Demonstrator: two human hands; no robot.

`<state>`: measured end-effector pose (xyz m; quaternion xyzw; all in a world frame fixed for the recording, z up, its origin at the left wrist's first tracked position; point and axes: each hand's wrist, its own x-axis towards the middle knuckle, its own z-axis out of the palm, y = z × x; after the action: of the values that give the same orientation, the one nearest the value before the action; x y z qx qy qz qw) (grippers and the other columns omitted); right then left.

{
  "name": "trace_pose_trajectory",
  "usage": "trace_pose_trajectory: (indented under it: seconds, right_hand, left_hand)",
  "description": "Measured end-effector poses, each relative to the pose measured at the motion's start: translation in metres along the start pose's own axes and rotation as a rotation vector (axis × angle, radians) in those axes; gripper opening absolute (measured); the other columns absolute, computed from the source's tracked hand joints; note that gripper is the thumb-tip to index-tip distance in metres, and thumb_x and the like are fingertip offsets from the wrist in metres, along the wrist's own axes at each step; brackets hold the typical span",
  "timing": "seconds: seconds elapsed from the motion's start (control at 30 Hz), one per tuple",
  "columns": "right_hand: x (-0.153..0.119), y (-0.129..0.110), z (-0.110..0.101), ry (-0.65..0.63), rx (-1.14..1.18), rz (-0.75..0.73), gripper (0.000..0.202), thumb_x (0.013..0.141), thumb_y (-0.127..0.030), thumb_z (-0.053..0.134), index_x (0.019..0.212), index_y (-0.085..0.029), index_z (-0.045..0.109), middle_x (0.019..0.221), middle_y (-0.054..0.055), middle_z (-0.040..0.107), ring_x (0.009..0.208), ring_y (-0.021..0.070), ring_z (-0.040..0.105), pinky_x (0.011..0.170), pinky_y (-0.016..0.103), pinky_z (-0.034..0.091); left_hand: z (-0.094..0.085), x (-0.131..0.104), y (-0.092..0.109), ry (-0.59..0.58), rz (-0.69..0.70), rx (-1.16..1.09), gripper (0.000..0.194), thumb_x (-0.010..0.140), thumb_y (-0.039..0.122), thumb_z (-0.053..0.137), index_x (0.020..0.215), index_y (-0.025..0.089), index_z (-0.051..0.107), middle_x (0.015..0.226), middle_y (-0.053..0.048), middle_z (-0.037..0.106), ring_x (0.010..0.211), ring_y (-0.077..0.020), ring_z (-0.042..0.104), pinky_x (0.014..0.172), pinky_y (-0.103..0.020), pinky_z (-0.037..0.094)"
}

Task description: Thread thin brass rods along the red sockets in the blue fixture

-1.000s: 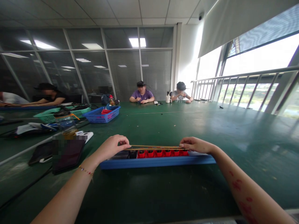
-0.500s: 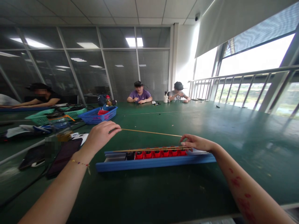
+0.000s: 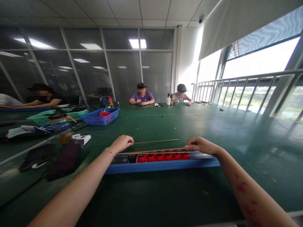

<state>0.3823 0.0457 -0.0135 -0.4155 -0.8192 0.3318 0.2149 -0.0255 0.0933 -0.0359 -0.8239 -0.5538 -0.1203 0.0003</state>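
My left hand (image 3: 123, 144) is closed in a pinch on one end of a thin yellowish stick (image 3: 156, 141). The stick's other end points right, free in the air behind the blue tray (image 3: 163, 165). Along the tray stands a row of red cups (image 3: 159, 156) with dark contents, and a black block (image 3: 132, 157) at their left. More thin sticks (image 3: 151, 153) lie lengthwise over the cups. At the tray's right part, my right hand (image 3: 201, 145) has its fingertips pinched together at the end of one of these sticks.
Left of me lie a phone (image 3: 35, 156), a dark flat device (image 3: 63, 162) and a lidded jar (image 3: 62, 127). Farther off stand a blue basket (image 3: 100, 118) and a green basket (image 3: 42, 118). Several people sit at the green table's (image 3: 236, 142) far side.
My left hand has moved right and lower with its stick, whose right end has come away from my right hand. The right hand's fingertips are now at a stick over the tray.
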Motion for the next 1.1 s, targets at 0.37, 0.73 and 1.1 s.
trace_pose_trajectory:
  seconds: [0.37,0.73,1.1]
  right_hand:
    - [0.004,0.038,-0.021,0.611,0.285,0.081,0.042,0.072,-0.056,0.047,0.068,-0.015,0.053,0.049,-0.007,0.034,0.044,0.0063,0.029,0.043,0.020,0.023]
    - [0.014,0.050,-0.009,0.501,-0.159,0.173,0.051,0.071,-0.062,0.040,0.065,-0.015,0.059,0.045,-0.005,0.036,0.045,0.0088,0.033,0.044,0.022,0.025]
    - [0.056,0.036,0.001,0.135,-0.678,0.110,0.031,0.067,-0.050,0.056,0.070,-0.020,0.065,0.073,0.004,0.065,0.066,0.0176,0.057,0.056,0.023,0.038]
  left_hand:
    - [0.013,0.004,-0.006,-0.073,0.026,-0.043,0.017,0.072,0.029,0.050,0.078,0.024,0.065,0.082,0.001,0.067,0.075,-0.0130,0.060,0.066,-0.019,0.040]
    - [0.013,0.003,-0.004,-0.084,0.033,-0.078,0.020,0.074,0.031,0.048,0.081,0.022,0.065,0.083,-0.001,0.066,0.076,-0.0140,0.060,0.068,-0.020,0.042]
    - [0.008,0.000,-0.002,-0.059,0.023,-0.119,0.022,0.074,0.034,0.047,0.079,0.023,0.066,0.083,0.000,0.067,0.077,-0.0142,0.060,0.068,-0.020,0.041]
